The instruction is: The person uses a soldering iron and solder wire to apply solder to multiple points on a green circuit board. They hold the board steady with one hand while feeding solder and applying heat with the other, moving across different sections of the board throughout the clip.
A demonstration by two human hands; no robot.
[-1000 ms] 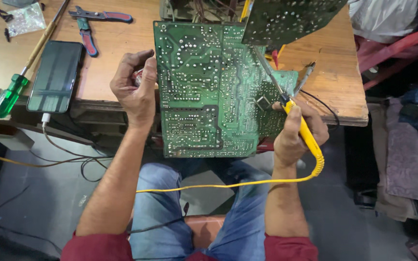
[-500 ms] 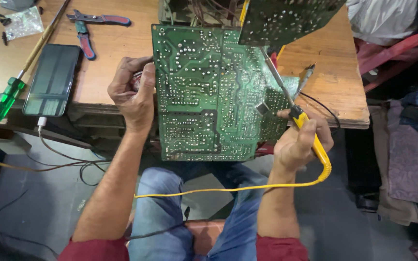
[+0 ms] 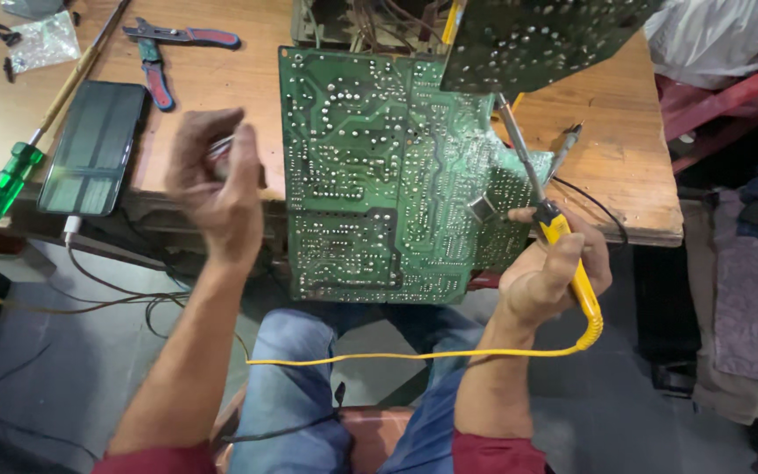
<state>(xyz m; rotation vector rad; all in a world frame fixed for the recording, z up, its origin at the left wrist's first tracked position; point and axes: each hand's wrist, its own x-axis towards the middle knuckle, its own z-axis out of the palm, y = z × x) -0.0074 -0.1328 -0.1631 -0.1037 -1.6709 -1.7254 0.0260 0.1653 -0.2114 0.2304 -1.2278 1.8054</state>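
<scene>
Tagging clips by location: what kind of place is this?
Most likely an electronics repair bench. A large green circuit board hangs over the edge of a worn wooden table, the right hand holds a yellow-handled soldering iron, and pliers and a green-handled screwdriver lie on the table.

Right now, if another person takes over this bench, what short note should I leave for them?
Right hand: holds the yellow soldering iron, tip raised toward the dark upper board.
Left hand: off the green circuit board, beside its left edge, pinching something thin; it is blurred.
The green circuit board leans, solder side up, on the wooden table edge above the knees.
Done: cannot tell which joints are soldered.
Left: steady the board before touching it with the iron.
</scene>
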